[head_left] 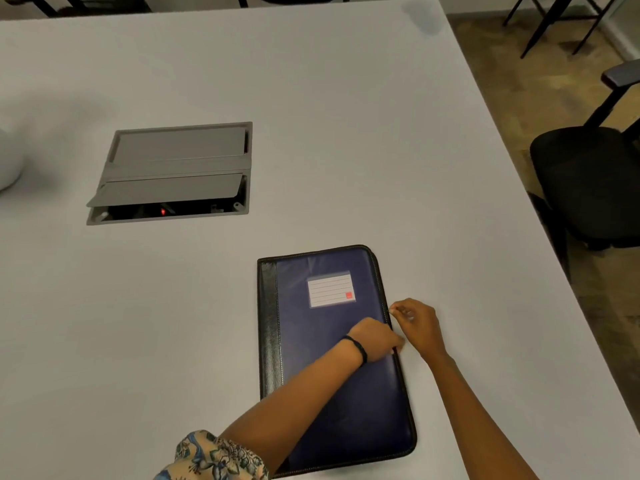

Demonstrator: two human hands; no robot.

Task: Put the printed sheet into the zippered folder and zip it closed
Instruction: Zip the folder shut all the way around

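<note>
A dark blue zippered folder (332, 358) with a black spine and a white label pocket lies flat and folded shut on the white table (346, 133), near its front edge. My left hand (375, 339) lies across the cover, its fingers curled over the folder's right edge. Just to the right of that edge, my right hand (417, 323) pinches something small at the zipper line, which looks like the zipper pull. No printed sheet shows anywhere.
A grey cable box (173, 171) is set into the table at centre left, its front flap raised. A black office chair (588, 181) stands past the table's right edge. More chair legs stand at the far right.
</note>
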